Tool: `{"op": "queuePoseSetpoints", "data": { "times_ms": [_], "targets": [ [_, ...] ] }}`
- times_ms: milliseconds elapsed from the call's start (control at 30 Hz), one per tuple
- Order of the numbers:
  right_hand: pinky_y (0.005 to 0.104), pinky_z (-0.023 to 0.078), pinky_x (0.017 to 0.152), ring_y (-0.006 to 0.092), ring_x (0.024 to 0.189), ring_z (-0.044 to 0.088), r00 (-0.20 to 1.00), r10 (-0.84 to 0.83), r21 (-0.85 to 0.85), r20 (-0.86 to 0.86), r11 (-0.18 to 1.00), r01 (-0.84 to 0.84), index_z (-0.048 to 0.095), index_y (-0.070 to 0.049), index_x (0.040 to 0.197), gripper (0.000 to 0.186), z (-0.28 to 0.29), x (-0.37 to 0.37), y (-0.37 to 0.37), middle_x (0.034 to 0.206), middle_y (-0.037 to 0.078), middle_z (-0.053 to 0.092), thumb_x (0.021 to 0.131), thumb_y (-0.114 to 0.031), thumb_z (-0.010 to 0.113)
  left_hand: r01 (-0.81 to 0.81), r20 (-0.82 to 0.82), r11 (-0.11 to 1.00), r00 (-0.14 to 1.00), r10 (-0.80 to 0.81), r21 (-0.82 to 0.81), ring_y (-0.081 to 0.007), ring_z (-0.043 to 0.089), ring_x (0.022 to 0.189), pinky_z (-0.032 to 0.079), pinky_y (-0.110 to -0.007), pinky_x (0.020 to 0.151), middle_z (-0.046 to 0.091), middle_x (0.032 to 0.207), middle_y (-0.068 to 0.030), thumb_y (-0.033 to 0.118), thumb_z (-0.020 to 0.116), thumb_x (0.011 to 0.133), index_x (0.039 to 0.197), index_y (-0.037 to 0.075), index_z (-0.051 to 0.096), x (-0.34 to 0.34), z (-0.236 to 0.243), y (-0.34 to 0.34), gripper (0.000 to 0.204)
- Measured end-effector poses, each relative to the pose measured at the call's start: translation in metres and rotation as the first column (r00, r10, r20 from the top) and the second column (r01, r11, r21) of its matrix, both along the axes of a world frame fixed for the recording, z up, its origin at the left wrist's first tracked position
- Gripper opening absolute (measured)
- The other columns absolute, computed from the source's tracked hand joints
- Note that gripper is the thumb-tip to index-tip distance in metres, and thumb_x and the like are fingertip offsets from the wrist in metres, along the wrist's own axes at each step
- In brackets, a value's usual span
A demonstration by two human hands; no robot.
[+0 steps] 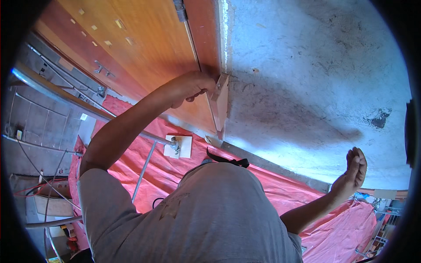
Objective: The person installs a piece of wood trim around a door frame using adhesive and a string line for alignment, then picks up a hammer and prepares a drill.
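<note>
My left hand (197,87) is raised at the edge of an orange wooden door (144,52), fingers curled against the upper part of a narrow light wooden piece (221,105) beside the dark red frame (206,30). What its fingertips grip is hidden. My right hand (354,166) is held up at the lower right in front of the pale, stained wall (307,52), its fingers bent and bunched together; anything inside them is too small or hidden to make out.
Metal scaffold tubes (66,98) run along the left, one ending at a clamp (174,144) near a square white pad (184,151). A red sheet (153,175) lies below. A metal door handle (103,68) is at upper left, cables hang at lower left.
</note>
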State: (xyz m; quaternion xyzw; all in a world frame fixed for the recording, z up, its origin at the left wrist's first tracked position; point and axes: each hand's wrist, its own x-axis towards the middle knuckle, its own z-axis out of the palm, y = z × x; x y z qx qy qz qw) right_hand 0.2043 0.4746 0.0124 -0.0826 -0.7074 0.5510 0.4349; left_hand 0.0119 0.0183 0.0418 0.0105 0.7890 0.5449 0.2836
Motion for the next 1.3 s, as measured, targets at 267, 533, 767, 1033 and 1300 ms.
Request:
{"op": "queuePoseSetpoints", "data": {
  "times_ms": [267, 533, 767, 1033, 1300],
  "targets": [
    [0.0348, 0.053, 0.096, 0.0192, 0.101, 0.066, 0.963, 0.264, 0.087, 0.058, 0.960, -0.268, 0.069, 0.003, 0.115, 0.020, 0.009, -0.022, -0.057, 0.109, 0.011, 0.069, 0.101, -0.009, 0.061, -0.055, 0.080, 0.951, 0.996, 0.032, 0.303, -0.0056, 0.034, 0.059, 0.028, -0.024, 0.054, 0.040, 0.067, 0.0074, 0.025, 0.070, 0.088, 0.077, 0.018, 0.057, 0.001, -0.026, -0.017, 0.018],
    [0.0326, 0.051, 0.091, 0.0177, 0.097, 0.064, 0.939, 0.317, 0.136, 0.135, 0.933, -0.335, 0.069, 0.002, 0.111, 0.016, 0.006, -0.026, -0.065, 0.106, 0.009, 0.068, 0.100, -0.005, 0.060, -0.206, -0.043, 0.915, 0.971, 0.235, 0.347, -0.0039, 0.034, 0.060, 0.029, -0.023, 0.055, 0.041, 0.069, 0.0084, 0.020, 0.072, 0.089, 0.080, 0.017, 0.058, 0.017, -0.028, -0.004, 0.017],
    [0.0307, 0.049, 0.090, 0.0171, 0.100, 0.062, 0.911, 0.375, 0.140, 0.171, 0.906, -0.399, 0.069, 0.002, 0.109, 0.014, 0.006, -0.033, -0.069, 0.105, 0.009, 0.067, 0.098, -0.001, 0.060, -0.235, 0.169, 0.827, 0.971, 0.171, 0.511, -0.0059, 0.036, 0.060, 0.030, -0.025, 0.057, 0.043, 0.070, 0.0067, 0.019, 0.072, 0.090, 0.083, 0.015, 0.060, 0.021, -0.052, -0.022, 0.015],
    [0.0340, 0.053, 0.079, 0.0257, 0.094, 0.069, 0.897, 0.389, 0.481, 0.211, 0.757, -0.442, 0.069, -0.003, 0.105, 0.021, 0.023, -0.054, -0.108, 0.104, 0.014, 0.069, 0.087, 0.007, 0.065, -0.168, -0.050, 0.919, 0.979, 0.198, 0.356, -0.0074, 0.049, 0.065, 0.043, -0.024, 0.063, 0.056, 0.076, 0.0029, 0.016, 0.068, 0.093, 0.096, 0.007, 0.065, 0.036, -0.037, -0.021, 0.010],
    [0.0381, 0.054, 0.077, 0.0321, 0.090, 0.069, 0.801, 0.544, 0.383, 0.251, 0.704, -0.598, 0.068, -0.001, 0.103, 0.021, 0.004, -0.055, -0.113, 0.101, 0.017, 0.069, 0.084, 0.006, 0.065, -0.158, -0.282, 0.971, 0.937, 0.204, 0.177, -0.0120, 0.061, 0.080, 0.052, -0.027, 0.075, 0.064, 0.093, -0.0049, 0.005, 0.061, 0.095, 0.129, -0.003, 0.061, 0.103, -0.008, -0.002, 0.035]
  ]
}}
